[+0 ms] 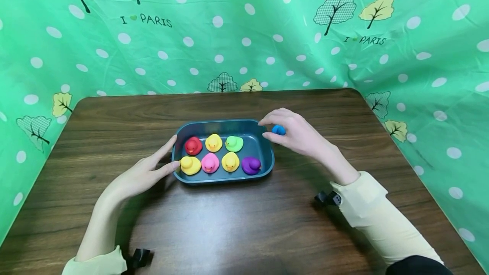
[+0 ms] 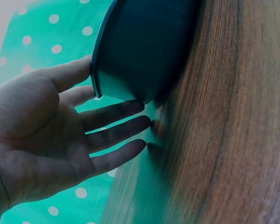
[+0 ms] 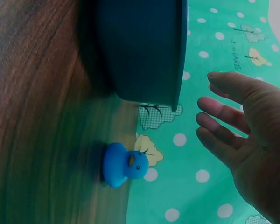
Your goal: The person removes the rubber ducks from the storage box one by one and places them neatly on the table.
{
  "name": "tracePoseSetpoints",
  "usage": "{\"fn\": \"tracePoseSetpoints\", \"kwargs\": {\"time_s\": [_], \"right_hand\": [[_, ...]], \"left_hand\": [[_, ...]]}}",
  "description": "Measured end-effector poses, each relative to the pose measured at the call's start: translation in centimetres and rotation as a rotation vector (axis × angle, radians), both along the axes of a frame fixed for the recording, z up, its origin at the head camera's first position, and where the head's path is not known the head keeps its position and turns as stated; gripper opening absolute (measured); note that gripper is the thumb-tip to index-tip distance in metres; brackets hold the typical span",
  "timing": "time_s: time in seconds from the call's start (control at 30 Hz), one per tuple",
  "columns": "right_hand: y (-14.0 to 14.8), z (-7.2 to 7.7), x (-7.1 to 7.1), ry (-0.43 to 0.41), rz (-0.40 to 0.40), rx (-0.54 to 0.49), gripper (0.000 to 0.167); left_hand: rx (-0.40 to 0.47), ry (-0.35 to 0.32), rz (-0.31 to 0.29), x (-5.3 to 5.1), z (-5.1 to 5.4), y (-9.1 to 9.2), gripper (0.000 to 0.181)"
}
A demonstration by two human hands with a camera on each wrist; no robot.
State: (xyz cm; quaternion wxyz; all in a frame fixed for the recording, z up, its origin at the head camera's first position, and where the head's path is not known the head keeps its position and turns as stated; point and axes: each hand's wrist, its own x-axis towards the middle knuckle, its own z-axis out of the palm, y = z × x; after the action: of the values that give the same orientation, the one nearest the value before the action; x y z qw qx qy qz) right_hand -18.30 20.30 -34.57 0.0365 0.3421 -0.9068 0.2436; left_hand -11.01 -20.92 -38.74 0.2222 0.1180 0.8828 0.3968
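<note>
A dark blue tray (image 1: 250,144) stands on the table with several small rubber ducks in it. Its back row has a red duck (image 1: 193,145), a yellow duck (image 1: 213,143) and a green duck (image 1: 234,143). In front are another yellow duck (image 1: 190,165), a pink duck (image 1: 210,163), a third yellow duck (image 1: 230,162) and a purple duck (image 1: 251,165). With fingers extended, my left hand (image 1: 143,175) touches the tray's left end. My right hand (image 1: 292,133) hovers by the right end, holding nothing. A blue duck (image 3: 119,164) stands on the table below it, apart from the fingers.
The brown wooden table (image 1: 214,224) extends around the tray. Behind it and along both sides hangs a green curtain (image 1: 244,20) with white dots and printed trees. Black wrist devices sit at the left cuff (image 1: 95,262) and the right cuff (image 1: 359,200).
</note>
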Motion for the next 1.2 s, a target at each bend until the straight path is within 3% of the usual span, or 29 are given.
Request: {"fn": "tracePoseSetpoints", "kwargs": {"time_s": [0.43, 1.2], "right_hand": [[-1.5, -0.8, 0.9, 0.008, 0.096, 0.038, 0.026], [-2.6, -1.5, 1.8, -0.006, 0.199, 0.204, 0.026]], "left_hand": [[0.011, 0.002, 0.0, 0.1, 0.0, 0.0, 0.076], [0.003, 0.015, -0.007, 0.0, 0.0, -0.1, 0.076]]}}
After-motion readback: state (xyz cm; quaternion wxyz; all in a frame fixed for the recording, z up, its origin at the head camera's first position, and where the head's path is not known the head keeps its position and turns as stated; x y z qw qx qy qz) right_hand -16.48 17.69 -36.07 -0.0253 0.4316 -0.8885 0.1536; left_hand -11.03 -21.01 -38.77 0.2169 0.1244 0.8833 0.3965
